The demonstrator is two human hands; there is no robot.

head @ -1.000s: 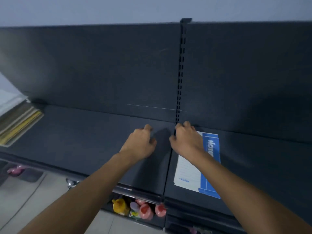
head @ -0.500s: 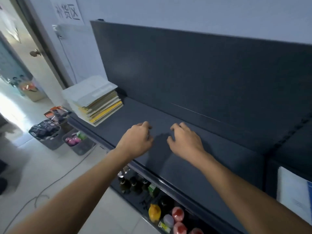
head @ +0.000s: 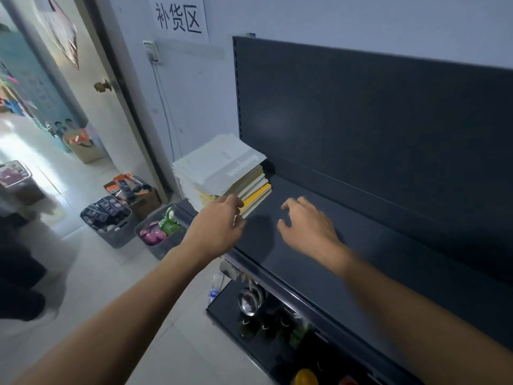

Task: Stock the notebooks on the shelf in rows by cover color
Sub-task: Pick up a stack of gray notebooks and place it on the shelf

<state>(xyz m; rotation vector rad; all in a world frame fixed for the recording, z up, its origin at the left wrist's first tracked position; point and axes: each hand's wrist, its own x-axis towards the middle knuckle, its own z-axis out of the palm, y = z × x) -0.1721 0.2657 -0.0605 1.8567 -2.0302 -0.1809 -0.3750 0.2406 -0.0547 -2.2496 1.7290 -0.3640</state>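
Up on the pale wall a white paper sign (head: 180, 19) reads "补货区" in large dark characters. Below it and to the right, the stack of notebooks (head: 219, 173) sits at the far left end of the dark grey shelf (head: 361, 245), pushed up against the shelf's back panel (head: 361, 120). The top notebook has a white and pale grey cover with a strip of white lettering along its spine edge, too blurred to read. Under it the edges look cream and white, with 1 bright yellow notebook (head: 258, 193) low in the pile.

The left hand (head: 219, 226) is at the near corner of the stack, its fingers (head: 237, 204) bent and touching the lower notebooks; I can't tell whether they have a grip on any of them. The right hand (head: 308, 229) hovers over bare shelf just right of the stack, fingers spread and loosely bent, holding nothing.

On the floor to the left stand 2 grey baskets (head: 119, 232) of packaged goods.
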